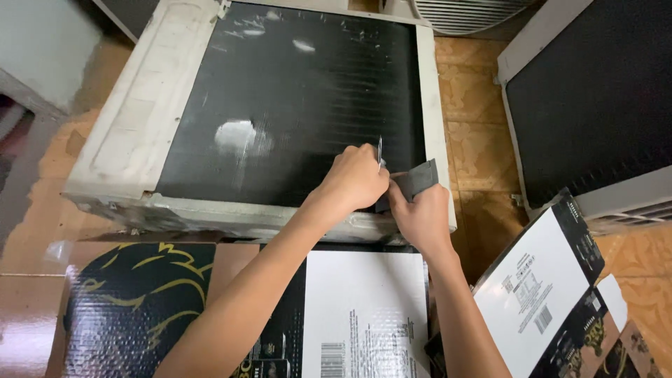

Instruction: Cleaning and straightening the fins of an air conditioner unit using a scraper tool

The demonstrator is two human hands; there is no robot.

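Pinched in the left hand (355,180) is a thin metal tool (379,152), its grip closed on the shaft, tip against the black finned coil (294,105) of an air-conditioner unit (126,133) on the floor. Just beside it, the right hand (422,215) clamps a folded grey cloth (416,179) at the coil's lower right corner. Those fins look thin and easily bent; the cloth is soft. Flattened printed cardboard (364,308) lies below.

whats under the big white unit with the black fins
The white unit lies on an orange patterned tile floor. Flattened cardboard runs up to its near edge, and whether it reaches underneath is hidden. The left hand and right hand work at its corner.
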